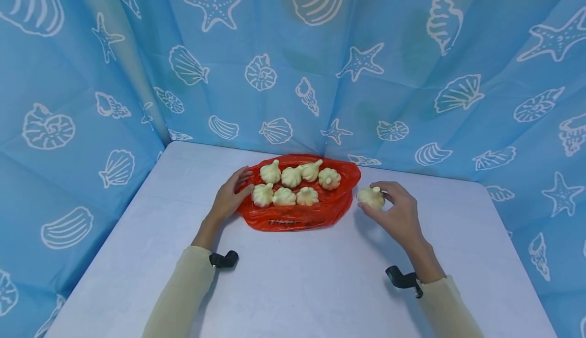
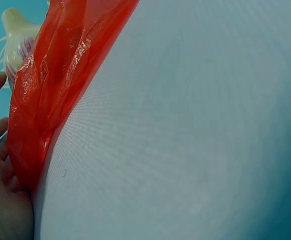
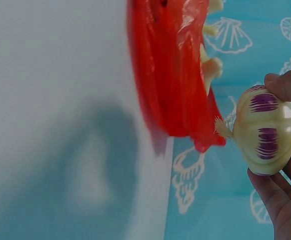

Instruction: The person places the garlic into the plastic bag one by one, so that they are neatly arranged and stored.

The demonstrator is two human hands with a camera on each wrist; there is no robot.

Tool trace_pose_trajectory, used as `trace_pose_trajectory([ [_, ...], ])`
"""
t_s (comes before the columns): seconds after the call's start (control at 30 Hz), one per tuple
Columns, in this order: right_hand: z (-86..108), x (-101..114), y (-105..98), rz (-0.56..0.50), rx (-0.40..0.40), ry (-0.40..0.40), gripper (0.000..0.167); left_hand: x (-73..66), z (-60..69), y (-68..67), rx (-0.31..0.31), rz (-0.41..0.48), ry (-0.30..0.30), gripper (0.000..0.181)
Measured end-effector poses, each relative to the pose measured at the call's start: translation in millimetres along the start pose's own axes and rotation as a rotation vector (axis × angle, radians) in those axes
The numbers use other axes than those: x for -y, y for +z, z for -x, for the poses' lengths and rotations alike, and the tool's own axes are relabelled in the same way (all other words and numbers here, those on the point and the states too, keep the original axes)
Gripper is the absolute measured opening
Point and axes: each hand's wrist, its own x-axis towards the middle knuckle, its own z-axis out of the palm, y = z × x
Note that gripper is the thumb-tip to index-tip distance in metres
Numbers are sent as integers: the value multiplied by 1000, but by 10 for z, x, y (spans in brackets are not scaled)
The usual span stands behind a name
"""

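In the head view my right hand [image 1: 397, 215] holds a garlic bulb [image 1: 372, 197] between thumb and fingers, just right of a red plastic bag [image 1: 293, 219]. The right wrist view shows this garlic bulb [image 3: 268, 131] close up, pale with purple streaks and a tuft of roots. Several more garlic bulbs [image 1: 284, 196] sit in two rows in the opened bag. At the bag's left end rests my left hand [image 1: 229, 195], its fingers extended along the edge and its thumb near a front bulb. The bag [image 2: 60, 75] partly hides the left fingers in the left wrist view.
The bag lies on a white-covered table [image 1: 293, 282], toward its far edge. Blue curtains [image 1: 293, 48] with white seashell and starfish prints hang behind and along both sides. A small black camera mount is strapped to each wrist.
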Motion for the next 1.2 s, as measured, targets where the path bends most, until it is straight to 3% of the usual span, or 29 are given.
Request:
trace_pose_trajectory([
  [0.2,-142,148,146,-63,31,-9,53,8,2,-7,1,-3,-8,71],
  [0.57,-236,206,453,-130,89,-11,49,17,-4,5,-3,-11,-18,70],
  [0.8,-294,209,537,-96,142,-68,55,6,-8,17,-11,5,-19,71],
  [1.2,-369,220,672,-40,175,-48,55,-2,-16,0,-13,9,-11,72],
])
